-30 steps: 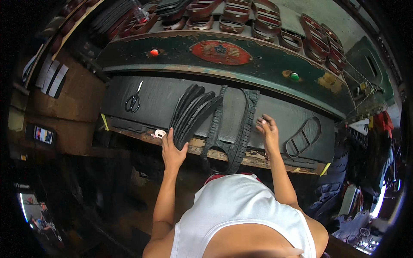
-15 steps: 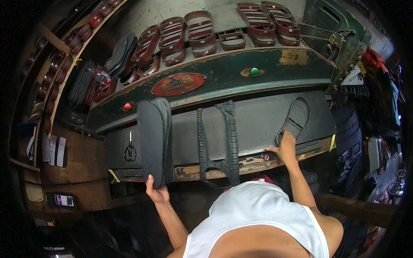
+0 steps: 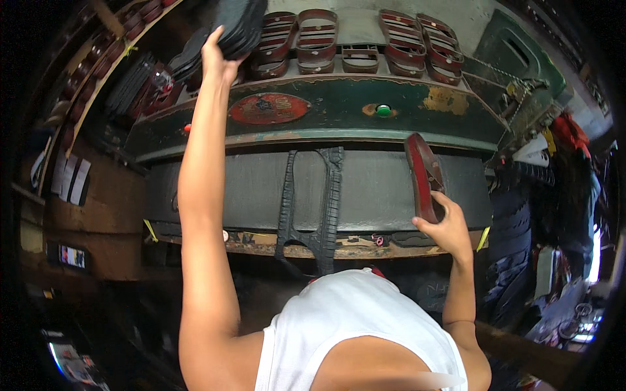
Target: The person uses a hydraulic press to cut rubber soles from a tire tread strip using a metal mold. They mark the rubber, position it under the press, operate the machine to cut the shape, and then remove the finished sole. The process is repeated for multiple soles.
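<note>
My left hand (image 3: 218, 62) is raised at the end of a stretched arm, gripping a stack of black sole-shaped sheets (image 3: 240, 29) above the top of the green machine. Lower down, my right hand (image 3: 448, 225) has its thumb and fingers around the near end of a sole-shaped cutting die (image 3: 421, 179). The die stands tilted on edge over the black work surface (image 3: 372, 189), its red inner wall showing. Between my arms lies a black treaded rubber offcut (image 3: 331, 202) with sole-shaped openings, overhanging the front edge. The scissors are mostly hidden behind my left forearm.
Several dark red cutting dies (image 3: 317, 39) line the top of the green machine (image 3: 352, 104), which has a green button (image 3: 383, 111). Shelves with more dies (image 3: 98, 58) rise at the left. Black sheets (image 3: 512, 228) hang at the right. A phone (image 3: 72, 256) glows at lower left.
My left hand has carried the stack of black sheets up and away from the work surface to the machine top. My right hand has tipped the die up from lying flat.
</note>
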A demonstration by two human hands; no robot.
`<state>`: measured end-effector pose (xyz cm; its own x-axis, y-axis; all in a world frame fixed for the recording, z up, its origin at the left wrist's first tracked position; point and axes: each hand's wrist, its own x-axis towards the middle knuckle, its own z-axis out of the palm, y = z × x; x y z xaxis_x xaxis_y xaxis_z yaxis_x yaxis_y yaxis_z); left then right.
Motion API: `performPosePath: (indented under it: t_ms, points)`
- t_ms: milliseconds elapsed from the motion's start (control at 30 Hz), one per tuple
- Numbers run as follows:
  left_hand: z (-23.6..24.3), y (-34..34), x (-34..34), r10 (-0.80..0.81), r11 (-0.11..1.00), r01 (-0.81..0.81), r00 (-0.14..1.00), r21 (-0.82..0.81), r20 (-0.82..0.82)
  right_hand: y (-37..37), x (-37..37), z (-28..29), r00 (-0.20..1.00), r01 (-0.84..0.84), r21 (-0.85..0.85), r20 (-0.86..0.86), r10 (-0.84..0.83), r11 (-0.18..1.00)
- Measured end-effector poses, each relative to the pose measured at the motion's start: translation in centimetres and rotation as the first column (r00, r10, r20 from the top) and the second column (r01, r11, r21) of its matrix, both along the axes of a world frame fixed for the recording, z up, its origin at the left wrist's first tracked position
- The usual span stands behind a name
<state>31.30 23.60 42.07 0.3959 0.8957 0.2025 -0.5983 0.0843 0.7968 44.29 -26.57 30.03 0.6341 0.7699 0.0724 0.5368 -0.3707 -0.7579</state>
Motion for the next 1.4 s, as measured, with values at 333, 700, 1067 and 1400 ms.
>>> performPosePath:
  t_ms: [333, 700, 1067, 1400]
  points:
    - [-1.0, 2.4, 0.5, -0.045, 0.978, 0.128, 0.899, 0.164, -0.435, 0.5, 1.4, 11.1, 0.951, -0.185, 0.027, 0.256, 0.172, 0.982]
    - [-16.1, -6.2, -16.7, 0.279, 0.921, -0.075, 0.812, 0.383, -0.513, 12.2, 1.8, 14.2, 0.837, -0.268, -0.15, 0.452, 0.307, 0.952]
    - [-30.2, -22.5, -33.4, 0.372, 0.806, -0.57, 0.699, -0.16, -0.611, 21.6, 4.7, 13.7, 0.761, -0.194, -0.213, 0.583, 0.284, 0.958]
    - [-35.1, -24.4, -28.5, 0.324, 0.865, -0.488, 0.72, -0.117, -0.613, 33.0, 17.3, 10.8, 0.771, -0.292, -0.245, 0.511, 0.379, 0.925]
